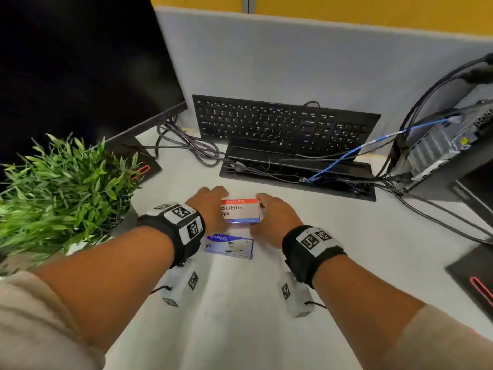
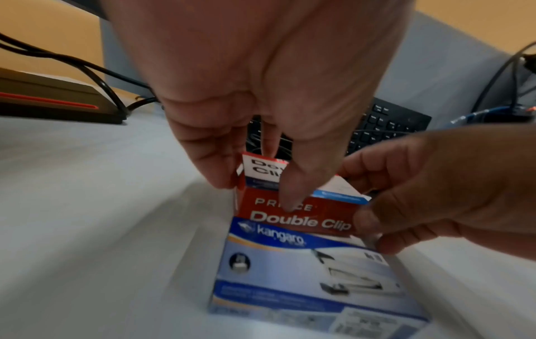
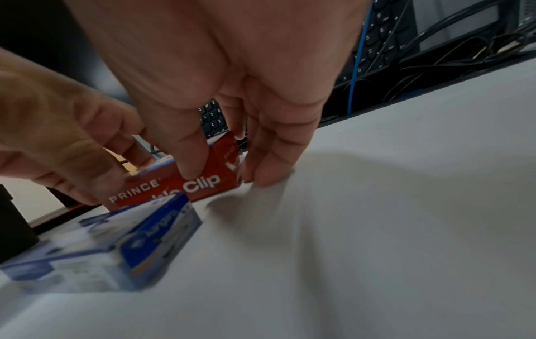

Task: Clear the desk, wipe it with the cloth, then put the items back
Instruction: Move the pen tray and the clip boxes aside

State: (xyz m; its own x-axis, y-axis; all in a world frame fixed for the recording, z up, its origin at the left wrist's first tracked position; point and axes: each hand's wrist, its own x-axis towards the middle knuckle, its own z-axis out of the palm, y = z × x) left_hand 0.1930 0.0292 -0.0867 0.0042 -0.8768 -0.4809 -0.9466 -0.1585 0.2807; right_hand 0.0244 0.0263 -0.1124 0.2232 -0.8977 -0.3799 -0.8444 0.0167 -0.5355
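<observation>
A red and white Double Clip box (image 1: 241,210) sits low over the white desk (image 1: 346,249), in the middle and just past a blue Kangaro stapler box (image 1: 229,247) that lies flat. My left hand (image 1: 213,205) pinches the clip box's left end, with the thumb on the red near face (image 2: 301,218) and the fingers behind. My right hand (image 1: 270,213) grips its right end (image 3: 203,183), thumb in front and fingers around the corner. Whether the clip box touches the desk I cannot tell. No cloth is in view.
A black keyboard (image 1: 282,124) leans against the grey partition, behind an open cable tray (image 1: 296,172) full of wires. A monitor (image 1: 80,70) and a green plant (image 1: 61,188) stand on the left. A computer tower (image 1: 448,150) with cables stands on the right.
</observation>
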